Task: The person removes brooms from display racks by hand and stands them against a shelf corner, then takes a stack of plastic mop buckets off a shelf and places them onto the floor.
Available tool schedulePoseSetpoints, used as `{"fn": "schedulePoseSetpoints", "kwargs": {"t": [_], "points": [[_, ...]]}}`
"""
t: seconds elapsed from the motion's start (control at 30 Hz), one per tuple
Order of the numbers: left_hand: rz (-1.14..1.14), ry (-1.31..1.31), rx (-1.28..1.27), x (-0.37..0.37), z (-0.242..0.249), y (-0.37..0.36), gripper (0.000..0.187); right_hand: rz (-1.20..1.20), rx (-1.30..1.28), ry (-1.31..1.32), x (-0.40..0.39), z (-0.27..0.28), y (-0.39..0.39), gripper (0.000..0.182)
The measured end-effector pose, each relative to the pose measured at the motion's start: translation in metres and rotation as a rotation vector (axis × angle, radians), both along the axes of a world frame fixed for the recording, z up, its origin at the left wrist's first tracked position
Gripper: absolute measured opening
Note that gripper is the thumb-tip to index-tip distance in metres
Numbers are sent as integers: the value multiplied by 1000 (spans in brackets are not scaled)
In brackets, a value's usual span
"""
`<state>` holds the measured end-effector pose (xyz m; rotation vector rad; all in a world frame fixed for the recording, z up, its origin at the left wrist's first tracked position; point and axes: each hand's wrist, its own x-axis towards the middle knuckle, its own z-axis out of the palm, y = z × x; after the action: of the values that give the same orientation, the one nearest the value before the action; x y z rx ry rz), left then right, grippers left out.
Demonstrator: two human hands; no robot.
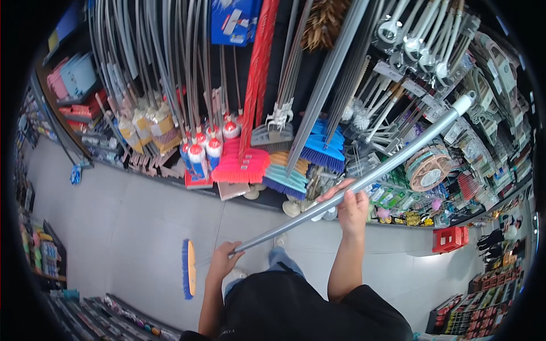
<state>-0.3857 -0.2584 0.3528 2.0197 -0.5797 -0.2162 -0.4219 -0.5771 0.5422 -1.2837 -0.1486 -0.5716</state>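
A broom (304, 217) with a long grey pole slants across my front, its white-capped end high on the right. Its head is orange with blue bristles and hangs at the lower left above the floor. My left hand (224, 260) is closed around the pole's lower part, near the head. Farther up, about mid-pole, my right hand (351, 209) grips it with fingers wrapped round. Behind the pole stand blue brooms (324, 149), a light-blue broom (281, 173) and a pink broom (240, 165) at the shelf's foot.
Mop poles (165, 62) hang in a dense row at the left. On the right are hanging brushes (392, 31) and packaged small goods. A red basket (447, 240) sits on the grey floor (131, 221). Low shelves (478, 304) flank the aisle, with people at the far right.
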Motion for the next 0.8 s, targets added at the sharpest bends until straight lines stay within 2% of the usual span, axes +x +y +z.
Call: {"fn": "schedulePoseSetpoints", "kwargs": {"t": [0.13, 0.3, 0.53, 0.6, 0.8], "points": [[-51, -1, 80, 20, -12, -19, 26, 57, -10, 86, 17, -4, -12, 23], [71, -73, 69, 57, -12, -66, 32, 122, -25, 216, 39, -12, -49, 23], [123, -93, -4, 133, -4, -156, 26, 136, -64, 360, 62, -45, -121, 18], [121, -67, -39, 150, 3, -187, 28, 114, -64, 403, 71, -53, -141, 18], [93, -72, -91, 184, -3, -265, 20, 15, -157, 500, 95, -82, -206, 19]]}}
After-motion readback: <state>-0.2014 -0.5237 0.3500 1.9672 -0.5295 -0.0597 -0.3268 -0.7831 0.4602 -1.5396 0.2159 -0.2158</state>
